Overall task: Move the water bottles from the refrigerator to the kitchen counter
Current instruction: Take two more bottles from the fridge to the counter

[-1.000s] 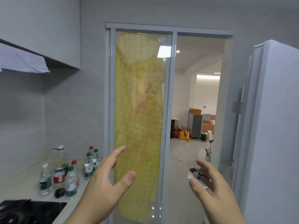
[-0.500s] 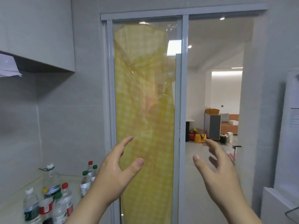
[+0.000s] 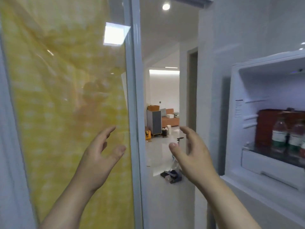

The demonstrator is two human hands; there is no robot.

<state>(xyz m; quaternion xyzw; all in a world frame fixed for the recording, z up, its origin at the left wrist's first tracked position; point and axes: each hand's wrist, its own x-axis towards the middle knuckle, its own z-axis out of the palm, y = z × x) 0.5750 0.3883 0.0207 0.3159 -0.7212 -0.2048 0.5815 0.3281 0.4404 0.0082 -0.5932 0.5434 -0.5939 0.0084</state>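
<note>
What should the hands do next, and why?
Probably reach the right hand toward the nearest bottle in the open refrigerator. That hand and the left hand hold nothing, and the bottle stands upright on a shelf there.

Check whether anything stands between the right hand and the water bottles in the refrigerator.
Nothing visible blocks them. The refrigerator stands open; the water bottles stand on its shelf before a brown box. The empty right hand hangs left of its side wall, so it would reach in from the front.
</note>
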